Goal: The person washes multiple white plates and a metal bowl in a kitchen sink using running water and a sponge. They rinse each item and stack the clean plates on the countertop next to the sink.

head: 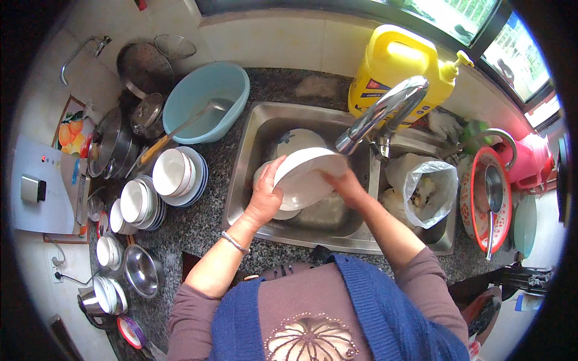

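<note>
A large white bowl (311, 178) is tilted over the stainless steel sink basin (323, 228), its hollow turned towards me. My left hand (267, 189) grips its left rim, thumb on the inner side. At the right side, my slightly blurred right hand (345, 185) is against the bowl, fingers reaching inside. Beneath and behind it, a white plate with a dark floral mark (300, 137) lies in the basin. Other white dishware shows under the bowl but is mostly hidden. The chrome faucet (384, 113) arches over the basin's right part; I cannot tell whether water runs.
Left on the granite counter (203, 230) stand stacked bowls and plates (174, 173), a light-blue basin (207, 108) with a ladle, and a steel bowl (142, 270). A yellow detergent jug (397, 63) stands behind the faucet. Rightward are a plastic-lined waste container (429, 194) and a red-rimmed enamel basin (474, 216).
</note>
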`<state>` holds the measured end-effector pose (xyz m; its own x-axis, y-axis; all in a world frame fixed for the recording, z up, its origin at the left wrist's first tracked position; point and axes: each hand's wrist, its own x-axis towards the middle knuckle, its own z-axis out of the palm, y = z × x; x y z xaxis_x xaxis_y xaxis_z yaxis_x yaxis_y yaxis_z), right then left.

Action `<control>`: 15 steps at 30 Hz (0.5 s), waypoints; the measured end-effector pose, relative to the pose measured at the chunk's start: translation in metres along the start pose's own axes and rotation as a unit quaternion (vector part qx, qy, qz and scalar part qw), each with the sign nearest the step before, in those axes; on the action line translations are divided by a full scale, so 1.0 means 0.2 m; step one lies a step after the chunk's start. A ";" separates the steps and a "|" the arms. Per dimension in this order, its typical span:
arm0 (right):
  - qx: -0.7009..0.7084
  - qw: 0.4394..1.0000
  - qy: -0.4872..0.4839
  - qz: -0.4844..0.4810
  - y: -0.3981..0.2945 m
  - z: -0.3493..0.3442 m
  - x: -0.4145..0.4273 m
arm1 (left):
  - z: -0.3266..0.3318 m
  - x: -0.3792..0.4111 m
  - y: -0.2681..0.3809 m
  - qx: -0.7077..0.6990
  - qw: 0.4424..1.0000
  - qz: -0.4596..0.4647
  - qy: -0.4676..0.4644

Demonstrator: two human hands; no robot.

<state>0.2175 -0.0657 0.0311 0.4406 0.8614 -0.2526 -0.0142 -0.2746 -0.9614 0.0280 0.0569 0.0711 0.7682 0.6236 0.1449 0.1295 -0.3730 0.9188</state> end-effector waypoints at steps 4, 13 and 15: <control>0.145 0.983 0.023 0.110 0.15 0.00 -0.13 | 0.10 -0.05 -0.08 -0.067 0.990 -0.121 0.000; -0.355 0.930 0.068 -0.070 0.28 -0.16 -0.15 | 0.05 -0.10 -0.40 0.401 0.911 -0.091 -0.020; -0.362 0.924 0.082 -0.090 0.27 -0.13 -0.16 | 0.04 -0.09 -0.38 0.452 0.891 -0.032 0.031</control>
<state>0.2265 -0.1200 -0.0105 0.5079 0.8612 -0.0181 0.6514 -0.3977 -0.6462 0.0102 0.0686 -0.0034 0.7085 0.6898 0.1491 0.6450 -0.7187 0.2597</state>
